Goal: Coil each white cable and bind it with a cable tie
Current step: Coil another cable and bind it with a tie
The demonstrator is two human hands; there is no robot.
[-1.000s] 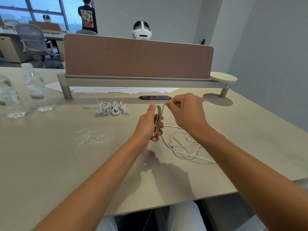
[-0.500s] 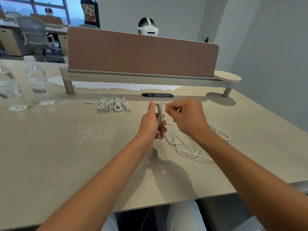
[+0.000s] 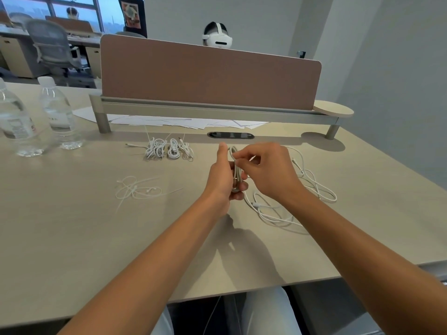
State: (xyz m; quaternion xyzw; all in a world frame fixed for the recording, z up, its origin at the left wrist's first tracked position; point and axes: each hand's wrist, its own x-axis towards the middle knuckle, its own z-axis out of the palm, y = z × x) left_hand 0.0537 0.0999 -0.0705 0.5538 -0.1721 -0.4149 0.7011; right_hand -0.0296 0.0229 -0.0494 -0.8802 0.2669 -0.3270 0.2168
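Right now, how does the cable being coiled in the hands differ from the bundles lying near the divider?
The coil in hand is held upright off the table by the left hand; the finished bundles lie flat on the table. The coil in hand trails a loose length to the right, pinched by the right hand; the finished bundles are compact, with tie tails sticking up. All are white cables.
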